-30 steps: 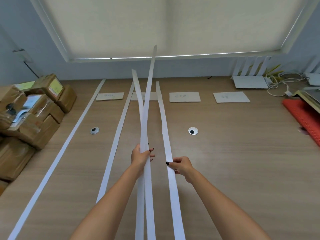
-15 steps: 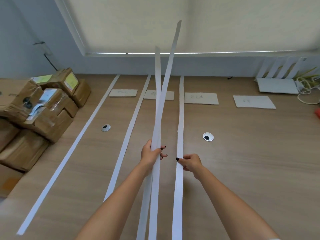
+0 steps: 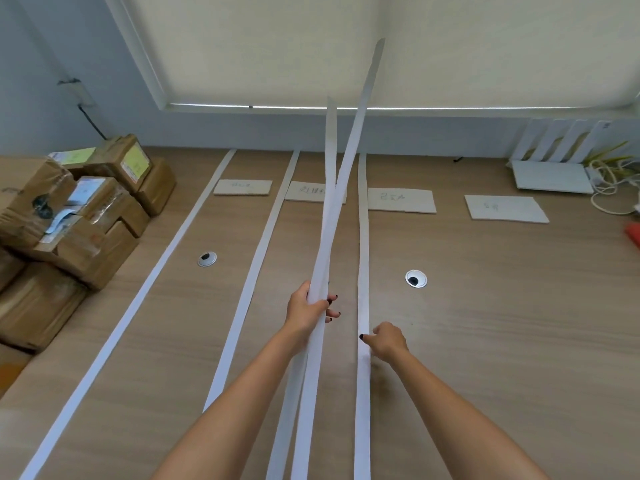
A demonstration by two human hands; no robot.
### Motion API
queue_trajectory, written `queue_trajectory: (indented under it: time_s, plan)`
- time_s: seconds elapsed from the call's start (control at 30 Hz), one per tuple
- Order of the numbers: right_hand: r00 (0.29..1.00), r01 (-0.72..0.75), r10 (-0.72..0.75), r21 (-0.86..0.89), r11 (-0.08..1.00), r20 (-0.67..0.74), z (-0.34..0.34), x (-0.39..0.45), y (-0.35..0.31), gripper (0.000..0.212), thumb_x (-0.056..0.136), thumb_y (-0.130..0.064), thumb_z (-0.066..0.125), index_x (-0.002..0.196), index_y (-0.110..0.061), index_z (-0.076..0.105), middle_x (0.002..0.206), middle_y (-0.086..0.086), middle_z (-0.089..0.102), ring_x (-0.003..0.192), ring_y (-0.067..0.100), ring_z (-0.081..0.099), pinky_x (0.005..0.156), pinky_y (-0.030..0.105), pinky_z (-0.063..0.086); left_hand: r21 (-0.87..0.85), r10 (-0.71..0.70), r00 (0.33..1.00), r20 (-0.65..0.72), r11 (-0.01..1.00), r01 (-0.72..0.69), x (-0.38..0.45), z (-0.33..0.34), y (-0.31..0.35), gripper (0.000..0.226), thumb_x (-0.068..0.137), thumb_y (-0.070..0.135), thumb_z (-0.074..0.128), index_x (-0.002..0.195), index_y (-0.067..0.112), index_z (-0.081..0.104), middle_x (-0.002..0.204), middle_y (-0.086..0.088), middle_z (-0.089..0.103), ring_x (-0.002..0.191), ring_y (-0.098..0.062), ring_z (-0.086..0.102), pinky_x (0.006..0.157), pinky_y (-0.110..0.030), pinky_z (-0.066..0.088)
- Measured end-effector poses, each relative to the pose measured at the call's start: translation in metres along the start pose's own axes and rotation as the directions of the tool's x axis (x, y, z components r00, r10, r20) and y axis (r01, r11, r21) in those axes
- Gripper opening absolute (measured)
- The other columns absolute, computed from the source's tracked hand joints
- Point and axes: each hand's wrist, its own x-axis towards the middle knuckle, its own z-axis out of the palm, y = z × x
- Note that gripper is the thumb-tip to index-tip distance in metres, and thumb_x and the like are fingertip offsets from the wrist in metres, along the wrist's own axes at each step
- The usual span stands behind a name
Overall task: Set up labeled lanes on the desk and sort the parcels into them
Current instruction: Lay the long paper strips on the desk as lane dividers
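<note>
The desk (image 3: 485,323) is showing a matt, wood-grain laminate top with two shiny metal-rimmed cable grommets (image 3: 416,278) set in it. Matt white paper strips (image 3: 363,258) are lying smooth along the desk, and beige card labels (image 3: 401,200) at its far edge are looking dull. Brown cardboard parcels (image 3: 79,216) at the desk's left side are gleaming with glossy, wrinkled tape

Pale blue wall (image 3: 52,64), drawn cream blind (image 3: 277,39), wooden desk (image 3: 502,323).
</note>
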Motion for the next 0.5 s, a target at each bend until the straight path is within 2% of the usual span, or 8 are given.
queue_trajectory:
  time_s: [0.07, 0.13, 0.17, 0.2, 0.23, 0.27, 0.37, 0.5]
  plan:
    - [0.999, -0.005, 0.005, -0.011, 1.0, 0.045, 0.0, -0.003, 0.003, 0.042, 0.088, -0.028, 0.059, 0.06, -0.015, 0.03, 0.065, 0.002, 0.041, 0.069, 0.027, 0.051, 0.059, 0.029, 0.039, -0.022, -0.004, 1.0, 0.024, 1.0, 0.005, -0.001, 0.006, -0.001, 0.023, 0.087, 0.006, 0.055, 0.109, 0.013, 0.053, 0.099, -0.005, 0.067, 0.068, -0.018, 0.07, 0.064, -0.026, 0.057]
    - [0.994, -0.025, 0.019, 0.055, 0.998, 0.104, -0.002, -0.008, 0.003, 0.033, 0.088, -0.022, 0.059, 0.063, -0.01, 0.042, 0.072, 0.009, 0.051, 0.086, 0.034, 0.065, 0.067, 0.032, 0.048, -0.04, -0.002, 0.999, 0.05, 0.999, 0.004, -0.003, 0.013, 0.0, 0.023, 0.087, 0.004, 0.054, 0.109, 0.011, 0.053, 0.098, -0.006, 0.067, 0.068, -0.018, 0.071, 0.065, -0.028, 0.057]
    - [0.991, -0.02, 0.011, 0.07, 0.997, 0.132, -0.003, -0.009, 0.006, 0.024, 0.089, -0.02, 0.059, 0.074, -0.002, 0.055, 0.082, 0.016, 0.06, 0.097, 0.036, 0.065, 0.073, 0.035, 0.052, -0.05, 0.001, 0.998, 0.059, 0.999, 0.002, -0.005, 0.016, 0.0, 0.022, 0.086, 0.003, 0.054, 0.107, 0.011, 0.054, 0.098, -0.006, 0.067, 0.068, -0.018, 0.071, 0.065, -0.028, 0.057]
    - [0.989, -0.026, 0.015, 0.075, 0.997, 0.146, -0.004, -0.01, 0.009, 0.028, 0.089, -0.02, 0.059, 0.097, 0.007, 0.06, 0.1, 0.022, 0.063, 0.103, 0.037, 0.063, 0.082, 0.037, 0.053, -0.063, 0.005, 0.998, 0.065, 0.998, -0.001, -0.008, 0.019, 0.0, 0.021, 0.086, 0.003, 0.054, 0.105, 0.013, 0.054, 0.098, -0.006, 0.067, 0.068, -0.018, 0.071, 0.065, -0.028, 0.057]
    - [0.987, -0.038, 0.027, 0.066, 0.997, 0.159, -0.003, -0.011, 0.013, 0.041, 0.089, -0.02, 0.059, 0.117, 0.01, 0.054, 0.116, 0.025, 0.06, 0.103, 0.036, 0.062, 0.087, 0.038, 0.052, -0.077, 0.011, 0.997, 0.072, 0.997, -0.005, -0.01, 0.021, 0.0, 0.019, 0.086, 0.002, 0.054, 0.101, 0.015, 0.055, 0.098, -0.006, 0.067, 0.067, -0.018, 0.071, 0.065, -0.028, 0.057]
    - [0.983, -0.048, 0.036, 0.061, 0.997, 0.179, -0.001, -0.013, 0.016, 0.049, 0.089, -0.019, 0.059, 0.127, 0.011, 0.046, 0.124, 0.026, 0.056, 0.096, 0.033, 0.061, 0.084, 0.036, 0.051, -0.087, 0.013, 0.997, 0.08, 0.996, -0.006, -0.013, 0.022, 0.0, 0.019, 0.085, 0.002, 0.054, 0.097, 0.017, 0.055, 0.098, -0.005, 0.067, 0.067, -0.017, 0.071, 0.066, -0.029, 0.057]
    - [0.969, -0.07, 0.051, 0.071, 0.995, 0.241, 0.01, -0.021, 0.022, 0.054, 0.09, -0.014, 0.057, 0.134, 0.011, 0.036, 0.134, 0.028, 0.047, 0.082, 0.024, 0.047, 0.071, 0.029, 0.041, -0.092, -0.003, 0.995, 0.1, 0.996, 0.013, -0.019, 0.02, -0.004, 0.021, 0.084, 0.002, 0.055, 0.101, 0.015, 0.055, 0.099, -0.005, 0.067, 0.068, -0.018, 0.071, 0.067, -0.03, 0.057]
    - [0.974, -0.055, 0.028, 0.116, 0.992, 0.225, 0.018, -0.026, 0.024, 0.055, 0.092, -0.014, 0.055, 0.139, 0.005, 0.033, 0.13, 0.019, 0.05, 0.088, 0.022, 0.053, 0.081, 0.031, 0.049, -0.051, 0.003, 0.997, 0.072, 0.999, 0.001, -0.021, 0.01, -0.006, 0.024, 0.086, 0.006, 0.057, 0.108, 0.017, 0.054, 0.099, -0.005, 0.066, 0.069, -0.017, 0.071, 0.061, -0.022, 0.056]
